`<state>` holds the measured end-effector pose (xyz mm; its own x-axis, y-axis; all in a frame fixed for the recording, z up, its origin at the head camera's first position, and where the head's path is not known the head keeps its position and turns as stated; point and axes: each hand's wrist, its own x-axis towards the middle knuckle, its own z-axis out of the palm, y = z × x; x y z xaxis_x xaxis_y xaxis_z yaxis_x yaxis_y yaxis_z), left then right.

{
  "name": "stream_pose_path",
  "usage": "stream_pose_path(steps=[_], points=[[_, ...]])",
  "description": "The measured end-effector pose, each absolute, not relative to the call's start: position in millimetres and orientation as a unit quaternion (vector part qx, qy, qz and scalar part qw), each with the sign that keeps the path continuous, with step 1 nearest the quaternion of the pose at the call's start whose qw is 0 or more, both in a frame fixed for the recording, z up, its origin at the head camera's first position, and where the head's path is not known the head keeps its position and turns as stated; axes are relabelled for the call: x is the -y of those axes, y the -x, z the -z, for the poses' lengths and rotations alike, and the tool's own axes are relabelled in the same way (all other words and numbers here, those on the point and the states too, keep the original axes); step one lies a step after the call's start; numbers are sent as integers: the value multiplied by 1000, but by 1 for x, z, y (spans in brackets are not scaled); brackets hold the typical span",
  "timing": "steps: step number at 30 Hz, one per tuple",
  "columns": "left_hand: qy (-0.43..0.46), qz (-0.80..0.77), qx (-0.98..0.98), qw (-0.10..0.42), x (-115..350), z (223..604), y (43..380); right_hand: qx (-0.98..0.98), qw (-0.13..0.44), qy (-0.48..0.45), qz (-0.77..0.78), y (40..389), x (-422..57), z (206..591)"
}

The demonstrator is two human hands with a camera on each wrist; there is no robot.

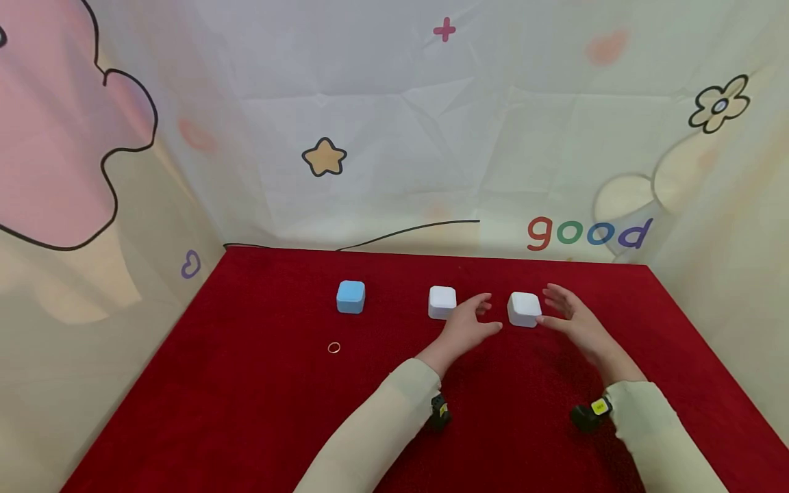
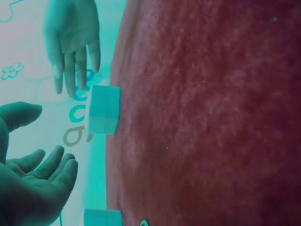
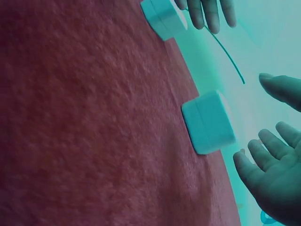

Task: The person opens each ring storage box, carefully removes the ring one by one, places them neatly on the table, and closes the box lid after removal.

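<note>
Three small rounded-corner boxes stand in a row on the red cloth: a light blue box (image 1: 351,297) at left, a white box (image 1: 442,302) in the middle and another white box (image 1: 524,309) at right. My left hand (image 1: 466,327) hovers between the two white boxes, thumb and fingers spread apart and holding nothing. It overlaps the middle box's lower right corner in the head view. On the far side of the right-hand white box is my right hand (image 1: 576,325), fingers extended, thumb tip right at the box's side. Both palms face that box (image 3: 209,123) in the right wrist view.
A thin gold ring (image 1: 333,348) lies on the red cloth (image 1: 246,411) in front of the blue box. Pale printed curtains (image 1: 394,137) hang behind the cloth and along both sides. Each wrist wears a small dark camera strapped over the sleeve.
</note>
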<state>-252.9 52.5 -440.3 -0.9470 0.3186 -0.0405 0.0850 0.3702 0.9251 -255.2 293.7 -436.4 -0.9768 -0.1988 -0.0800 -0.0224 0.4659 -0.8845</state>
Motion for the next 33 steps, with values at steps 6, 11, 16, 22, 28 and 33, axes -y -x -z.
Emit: stream_pose_path(steps=[6, 11, 16, 22, 28, 33], points=[[-126, -512, -844, 96, -68, 445, 262, -854, 111, 75, 503, 267, -299, 443], [-126, -471, -867, 101, -82, 447, 268, -859, 128, 67, 491, 273, -299, 449], [-111, -446, -881, 112, -91, 452, 274, -860, 136, 64, 489, 277, -300, 451], [-110, -435, -887, 109, -97, 458, 279, -858, 144, 67, 489, 281, -303, 453], [-118, -418, -895, 100, -105, 461, 282, -855, 146, 72, 493, 283, -304, 454], [-122, -391, -907, 96, -108, 463, 285, -854, 148, 81, 492, 284, -302, 456]])
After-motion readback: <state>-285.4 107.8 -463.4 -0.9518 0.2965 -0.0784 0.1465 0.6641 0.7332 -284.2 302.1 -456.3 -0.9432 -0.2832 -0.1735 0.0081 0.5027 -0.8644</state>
